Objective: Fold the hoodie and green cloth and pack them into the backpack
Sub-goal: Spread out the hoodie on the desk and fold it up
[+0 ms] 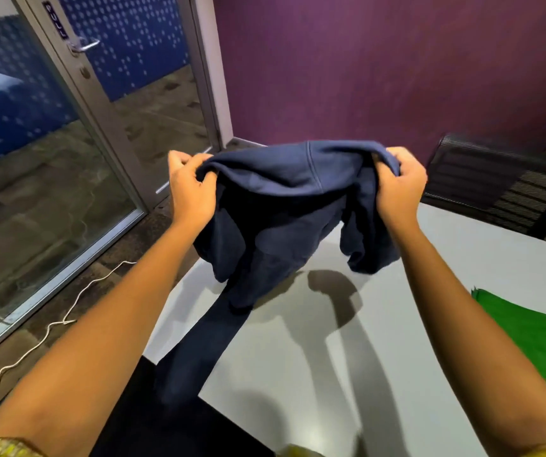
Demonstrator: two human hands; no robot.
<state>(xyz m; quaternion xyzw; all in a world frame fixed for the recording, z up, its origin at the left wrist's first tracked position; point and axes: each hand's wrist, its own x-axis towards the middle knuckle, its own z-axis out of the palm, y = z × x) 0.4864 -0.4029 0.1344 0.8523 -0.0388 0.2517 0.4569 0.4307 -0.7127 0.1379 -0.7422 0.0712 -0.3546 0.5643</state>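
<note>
Single view only, head-worn, wide-angle. Looks forward and down from person's eye level over near edge of desk (397,341). Both forearms enter from bottom corners, reaching away from lens; left hand (189,183) and right hand (400,183) sit mid-frame, close to camera. Hoodie (285,206) centred between them. Frame tilted: glass door (107,103) leans at left, purple wall (397,67) fills top right. Edges bend, probably from lens distortion. Green cloth (528,334) cut by right edge.
</note>
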